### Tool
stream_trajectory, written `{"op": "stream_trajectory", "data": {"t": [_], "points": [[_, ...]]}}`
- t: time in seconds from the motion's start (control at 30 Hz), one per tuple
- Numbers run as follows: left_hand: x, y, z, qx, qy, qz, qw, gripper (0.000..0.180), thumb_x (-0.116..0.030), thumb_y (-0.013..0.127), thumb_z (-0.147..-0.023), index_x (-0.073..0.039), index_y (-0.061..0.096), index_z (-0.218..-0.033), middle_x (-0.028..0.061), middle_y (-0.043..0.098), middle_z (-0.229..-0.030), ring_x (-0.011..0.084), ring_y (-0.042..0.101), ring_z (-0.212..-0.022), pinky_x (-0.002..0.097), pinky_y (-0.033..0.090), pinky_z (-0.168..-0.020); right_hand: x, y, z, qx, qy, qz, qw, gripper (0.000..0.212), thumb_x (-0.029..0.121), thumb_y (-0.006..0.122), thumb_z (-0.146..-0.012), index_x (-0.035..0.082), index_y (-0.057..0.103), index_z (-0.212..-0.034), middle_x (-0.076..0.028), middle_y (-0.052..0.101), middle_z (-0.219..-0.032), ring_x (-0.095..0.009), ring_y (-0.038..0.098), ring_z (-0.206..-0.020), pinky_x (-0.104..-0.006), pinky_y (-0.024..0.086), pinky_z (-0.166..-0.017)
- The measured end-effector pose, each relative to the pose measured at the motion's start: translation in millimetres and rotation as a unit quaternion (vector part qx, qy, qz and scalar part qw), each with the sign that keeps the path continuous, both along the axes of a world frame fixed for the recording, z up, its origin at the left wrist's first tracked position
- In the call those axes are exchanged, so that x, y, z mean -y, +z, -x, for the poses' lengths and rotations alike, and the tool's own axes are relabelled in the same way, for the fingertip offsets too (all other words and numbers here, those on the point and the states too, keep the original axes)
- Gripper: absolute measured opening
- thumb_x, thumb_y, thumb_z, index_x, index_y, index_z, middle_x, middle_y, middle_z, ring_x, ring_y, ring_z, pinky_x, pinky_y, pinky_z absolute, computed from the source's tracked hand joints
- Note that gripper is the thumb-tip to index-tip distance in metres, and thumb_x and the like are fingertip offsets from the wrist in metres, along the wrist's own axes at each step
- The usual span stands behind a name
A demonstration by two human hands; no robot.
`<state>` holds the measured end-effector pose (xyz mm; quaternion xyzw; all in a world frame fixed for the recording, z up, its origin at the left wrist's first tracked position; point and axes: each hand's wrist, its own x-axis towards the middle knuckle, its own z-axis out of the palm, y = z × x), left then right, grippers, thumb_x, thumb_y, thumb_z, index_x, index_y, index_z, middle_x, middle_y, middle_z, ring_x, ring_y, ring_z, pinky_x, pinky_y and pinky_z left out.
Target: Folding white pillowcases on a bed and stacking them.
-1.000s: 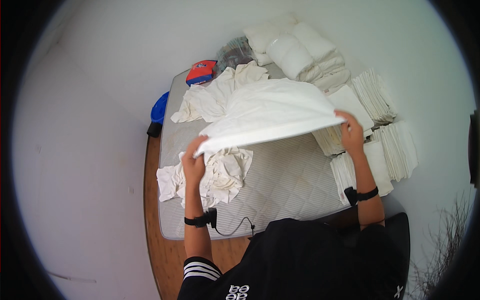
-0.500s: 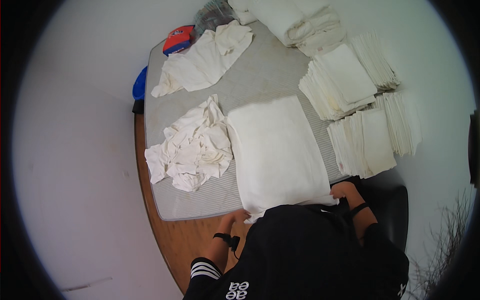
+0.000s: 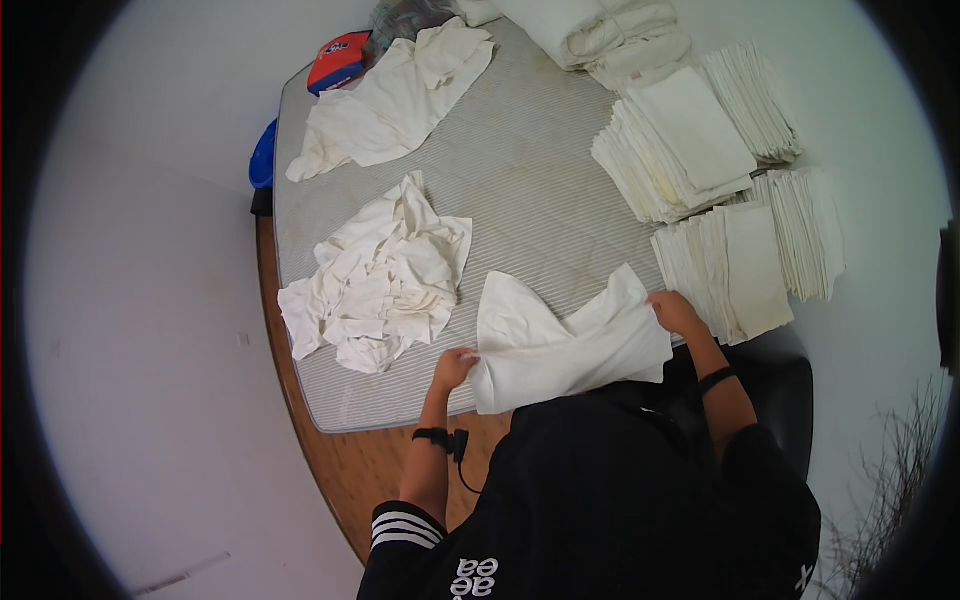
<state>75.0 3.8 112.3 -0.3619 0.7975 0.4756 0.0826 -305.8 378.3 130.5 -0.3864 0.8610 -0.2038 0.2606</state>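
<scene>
A white cloth (image 3: 575, 345) is stretched between my two hands at the near edge of the mattress, its far part bunched into two raised folds. My left hand (image 3: 457, 368) pinches its left edge. At the right edge, my right hand (image 3: 676, 314) grips the cloth, close to the nearest stack of folded cloths (image 3: 725, 275). To the left of the held cloth lies a crumpled heap of white cloths (image 3: 385, 285) on the striped grey mattress (image 3: 540, 150).
Another loose white cloth (image 3: 395, 95) lies at the far left, near a red and blue package (image 3: 338, 62). Further stacks of folded cloths (image 3: 680, 140) line the right side, with rolled white bedding (image 3: 590, 30) behind. A black chair (image 3: 770, 400) stands at my right.
The cloth lay flat and long across the mattress; its near edge has been lifted away from me and it now looks shorter and folded up. Both hands moved forward with it.
</scene>
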Motion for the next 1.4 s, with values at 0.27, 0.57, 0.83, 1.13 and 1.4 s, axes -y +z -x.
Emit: {"op": "stream_trajectory", "data": {"t": [0.27,0.57,0.83,1.13,1.4], "points": [[25.4,-36.2,96.1,-0.028,0.092,0.158,0.983,0.028,-0.025,0.067,-0.080,-0.004,0.068,-0.097,0.0188,0.066,-0.076,0.0328,0.064,-0.072,0.0408,0.049,-0.069,58.0,-21.7,22.2,-0.046,-0.107,0.014,0.993,0.015,0.009,0.057,-0.085,0.005,0.067,-0.096,-0.018,0.067,-0.090,-0.036,0.063,-0.083,-0.0422,0.050,-0.076],[36.6,-113.7,150.9,-0.113,0.065,0.155,0.979,0.021,-0.023,0.072,-0.075,-0.013,0.074,-0.094,0.0254,0.058,-0.117,0.0389,0.057,-0.107,0.0428,0.046,-0.092,74.0,-80.9,30.7,-0.094,-0.088,0.053,0.990,0.014,0.003,0.061,-0.079,0.007,0.072,-0.088,-0.013,0.065,-0.103,-0.033,0.057,-0.099,-0.0397,0.046,-0.087],[53.0,-135.3,176.3,-0.009,0.095,-0.046,0.994,0.019,-0.011,0.071,-0.077,-0.003,0.072,-0.095,0.0032,0.063,-0.079,0.0102,0.052,-0.066,0.0278,0.041,-0.060,81.6,-101.3,42.3,0.067,-0.132,0.033,0.988,0.016,0.005,0.070,-0.073,0.009,0.072,-0.089,-0.011,0.056,-0.110,-0.031,0.055,-0.104,-0.0378,0.045,-0.090],[51.4,-101.8,172.0,-0.034,0.189,-0.211,0.958,0.015,-0.009,0.069,-0.078,-0.002,0.072,-0.091,0.0000,0.066,-0.076,0.0102,0.056,-0.064,0.0269,0.045,-0.059,63.9,-114.6,60.2,0.262,-0.177,0.086,0.945,0.029,-0.001,0.065,-0.071,0.005,0.067,-0.099,-0.009,0.065,-0.098,-0.023,0.061,-0.093,-0.0312,0.047,-0.083],[55.4,-76.7,150.1,-0.061,0.236,-0.201,0.949,0.019,-0.011,0.070,-0.078,-0.003,0.072,-0.095,-0.0009,0.064,-0.075,0.0078,0.054,-0.064,0.0233,0.042,-0.060,54.2,-113.6,64.7,0.365,-0.240,0.038,0.899,0.028,0.006,0.066,-0.076,0.003,0.068,-0.103,-0.010,0.067,-0.097,-0.019,0.060,-0.088,-0.0298,0.047,-0.078]]}}
